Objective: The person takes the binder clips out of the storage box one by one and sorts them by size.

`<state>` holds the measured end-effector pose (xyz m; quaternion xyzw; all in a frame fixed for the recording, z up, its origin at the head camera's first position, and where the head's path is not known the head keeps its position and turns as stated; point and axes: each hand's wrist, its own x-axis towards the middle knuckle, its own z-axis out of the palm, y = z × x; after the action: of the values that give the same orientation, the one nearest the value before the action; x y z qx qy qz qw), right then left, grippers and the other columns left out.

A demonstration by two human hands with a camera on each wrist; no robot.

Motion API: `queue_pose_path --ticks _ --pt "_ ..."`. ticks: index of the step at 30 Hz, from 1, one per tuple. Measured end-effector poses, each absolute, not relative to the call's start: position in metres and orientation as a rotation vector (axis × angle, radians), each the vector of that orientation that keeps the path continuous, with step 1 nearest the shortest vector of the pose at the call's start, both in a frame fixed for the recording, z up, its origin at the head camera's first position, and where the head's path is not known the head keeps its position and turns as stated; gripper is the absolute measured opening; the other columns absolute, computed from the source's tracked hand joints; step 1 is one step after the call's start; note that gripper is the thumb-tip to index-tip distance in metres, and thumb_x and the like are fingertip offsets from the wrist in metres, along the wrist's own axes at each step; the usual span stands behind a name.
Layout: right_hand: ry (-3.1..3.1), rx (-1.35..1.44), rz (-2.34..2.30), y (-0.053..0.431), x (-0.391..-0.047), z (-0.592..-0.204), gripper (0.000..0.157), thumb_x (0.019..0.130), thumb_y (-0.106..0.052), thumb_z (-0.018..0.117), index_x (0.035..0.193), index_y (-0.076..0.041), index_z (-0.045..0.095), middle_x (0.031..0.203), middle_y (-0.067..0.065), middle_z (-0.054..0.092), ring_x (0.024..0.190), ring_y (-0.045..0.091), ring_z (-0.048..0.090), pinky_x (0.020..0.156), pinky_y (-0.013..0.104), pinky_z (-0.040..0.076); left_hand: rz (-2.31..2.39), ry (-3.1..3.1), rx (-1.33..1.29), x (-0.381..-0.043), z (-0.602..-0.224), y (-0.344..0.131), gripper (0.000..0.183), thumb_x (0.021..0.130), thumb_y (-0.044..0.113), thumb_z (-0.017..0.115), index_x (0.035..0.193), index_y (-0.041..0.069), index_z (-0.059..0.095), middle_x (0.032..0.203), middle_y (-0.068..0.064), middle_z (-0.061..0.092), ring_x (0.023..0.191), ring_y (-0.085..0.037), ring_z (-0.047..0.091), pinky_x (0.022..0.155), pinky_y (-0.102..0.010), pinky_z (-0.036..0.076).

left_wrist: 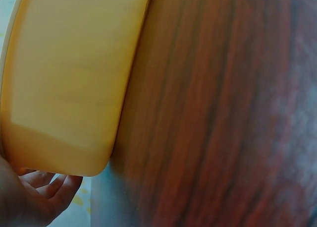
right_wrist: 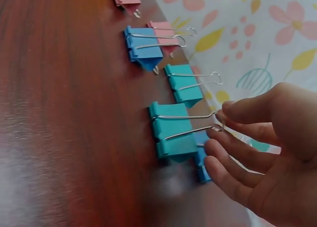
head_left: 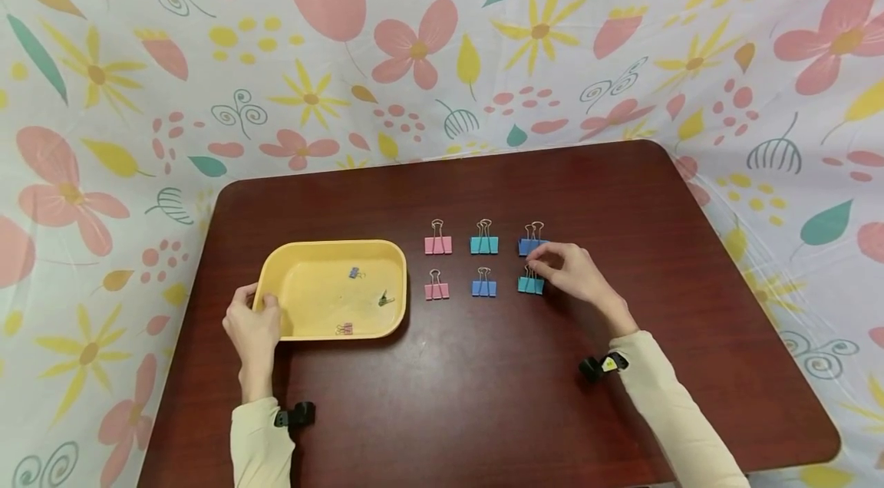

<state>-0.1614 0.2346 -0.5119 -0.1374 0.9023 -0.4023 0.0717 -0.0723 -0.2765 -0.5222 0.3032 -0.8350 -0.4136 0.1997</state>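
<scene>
My left hand (head_left: pixel 254 319) grips the left end of a yellow plastic tray (head_left: pixel 331 245), thumb over the rim and fingers along the outside. At the lower left of the left wrist view, the same hand (left_wrist: pixel 42 195) is beside the tray's outer wall (left_wrist: pixel 69 88). On the right, my right hand (head_left: pixel 573 271) pinches the wire handles of a teal binder clip (head_left: pixel 530 285) standing on the table. The right wrist view has thumb and fingertips at the handle ends of this teal clip (right_wrist: pixel 173 130). Behind it, a blue binder clip (head_left: pixel 528 246) is partly hidden by the hand.
Left of it in two rows stand another teal clip (head_left: pixel 484 245), a smaller blue clip (head_left: pixel 484 288) and two pink clips, one behind (head_left: pixel 438 245) and one in front (head_left: pixel 437 291). Small blue (head_left: pixel 354 273), dark green (head_left: pixel 384 300) and pink (head_left: pixel 346 329) clips lie inside the tray.
</scene>
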Motion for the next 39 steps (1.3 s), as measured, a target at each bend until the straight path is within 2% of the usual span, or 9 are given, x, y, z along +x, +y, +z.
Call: queue_pose_path --ticks 6,13,19,21,26,28,30,34,39 --pt "2.798 -0.489 -1.288 0.225 -0.171 -0.491 0.016 0.095 -0.016 0.07 0.109 -0.009 0.074 0.105 0.008 0.075 0.078 0.026 0.071 0.066 0.024 0.053 -1.157 -2.327 0.856 -0.073 -0.522 -0.276 0.033 0.092 0.011 0.057 0.12 -0.003 0.068 0.112 -0.03 0.069 0.106 -0.046 0.059 0.091 -0.054 0.047" --pt "2.837 -0.555 -1.326 0.199 -0.187 -0.466 0.011 0.098 -0.021 0.066 0.104 -0.017 0.075 0.1 0.004 0.076 0.076 0.019 0.063 0.068 0.027 0.049 -1.155 -2.33 0.865 -0.073 -0.521 -0.277 0.033 0.092 0.011 0.057 0.12 -0.003 0.068 0.113 -0.03 0.069 0.108 -0.048 0.058 0.093 -0.055 0.046" --pt "2.78 -0.651 -1.348 0.16 -0.198 -0.452 0.013 0.098 -0.024 0.066 0.103 -0.017 0.076 0.098 0.002 0.076 0.072 0.015 0.058 0.07 0.031 0.047 -1.16 -2.315 0.858 -0.074 -0.521 -0.278 0.034 0.091 0.011 0.057 0.12 -0.004 0.068 0.114 -0.029 0.069 0.109 -0.047 0.058 0.094 -0.054 0.045" --pt "2.744 -0.694 -1.37 0.145 -0.2 -0.449 0.012 0.098 -0.023 0.067 0.103 -0.017 0.076 0.097 0.002 0.076 0.07 0.016 0.059 0.069 0.032 0.048 -1.158 -2.314 0.856 -0.074 -0.521 -0.279 0.034 0.091 0.01 0.057 0.12 -0.004 0.068 0.113 -0.028 0.07 0.107 -0.047 0.059 0.092 -0.053 0.046" --pt "2.604 -0.783 -1.436 0.103 -0.202 -0.445 0.013 0.097 -0.019 0.067 0.104 -0.012 0.076 0.097 0.005 0.076 0.079 0.028 0.071 0.075 0.038 0.056 -1.156 -2.322 0.86 -0.074 -0.522 -0.279 0.033 0.091 0.011 0.057 0.119 -0.003 0.068 0.112 -0.029 0.07 0.106 -0.046 0.059 0.091 -0.052 0.046" --pt "2.561 -0.826 -1.443 0.087 -0.201 -0.445 0.013 0.097 -0.017 0.066 0.104 -0.01 0.075 0.097 0.006 0.076 0.083 0.028 0.072 0.078 0.04 0.057 -1.157 -2.321 0.861 -0.074 -0.523 -0.279 0.033 0.091 0.011 0.057 0.119 -0.003 0.068 0.112 -0.029 0.07 0.108 -0.047 0.058 0.092 -0.053 0.046" --pt "2.513 -0.862 -1.449 0.072 -0.2 -0.444 0.012 0.096 -0.014 0.066 0.103 -0.01 0.075 0.094 0.007 0.076 0.077 0.026 0.072 0.076 0.04 0.057 -1.161 -2.32 0.862 -0.074 -0.523 -0.279 0.033 0.091 0.011 0.056 0.119 -0.003 0.068 0.112 -0.03 0.069 0.108 -0.048 0.057 0.093 -0.054 0.045" --pt "2.464 -0.941 -1.403 0.047 -0.196 -0.446 0.011 0.096 -0.013 0.066 0.103 -0.011 0.074 0.094 0.005 0.075 0.078 0.015 0.07 0.076 0.034 0.058 -1.16 -2.323 0.85 -0.074 -0.524 -0.278 0.033 0.092 0.011 0.056 0.119 -0.003 0.068 0.113 -0.03 0.069 0.107 -0.048 0.058 0.092 -0.054 0.046" --pt "2.405 -1.044 -1.296 0.021 -0.186 -0.454 0.01 0.095 -0.01 0.068 0.102 -0.01 0.074 0.096 0.004 0.076 0.085 0.01 0.071 0.078 0.023 0.057 -1.157 -2.328 0.859 -0.073 -0.525 -0.278 0.033 0.092 0.011 0.056 0.119 -0.003 0.068 0.113 -0.029 0.069 0.107 -0.047 0.058 0.093 -0.054 0.046"
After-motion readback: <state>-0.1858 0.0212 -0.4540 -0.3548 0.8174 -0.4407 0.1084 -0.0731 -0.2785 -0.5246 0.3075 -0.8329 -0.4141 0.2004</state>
